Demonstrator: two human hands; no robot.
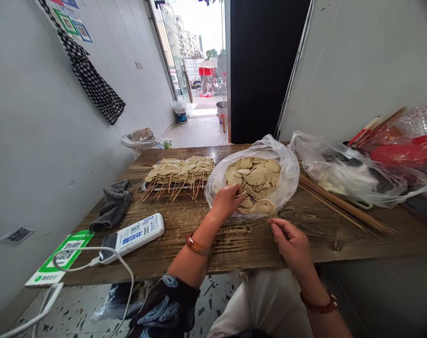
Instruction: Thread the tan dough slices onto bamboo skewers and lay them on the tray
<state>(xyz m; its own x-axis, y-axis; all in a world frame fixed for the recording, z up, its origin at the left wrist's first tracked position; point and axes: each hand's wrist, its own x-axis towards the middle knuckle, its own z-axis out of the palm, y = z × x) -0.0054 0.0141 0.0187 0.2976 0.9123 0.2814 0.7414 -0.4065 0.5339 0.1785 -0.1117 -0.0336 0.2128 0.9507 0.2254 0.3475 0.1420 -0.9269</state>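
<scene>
My left hand reaches over the near left rim of a clear plastic bag, its fingers closed. A thin pale edge shows at those fingertips; I cannot make out what it belongs to. Inside the bag lie many thin, round beige slices. My right hand pinches at the lower edge of one round beige slice at the bag's near side. Whether a stick runs through that slice is unclear. Left of the bag, skewered beige slices are stacked on a tray, sticks pointing towards me.
Loose bamboo skewers lie right of the bag, beside another plastic bag. On the left are a grey cloth, a white power bank with a cable, and a green QR card at the wooden table's edge.
</scene>
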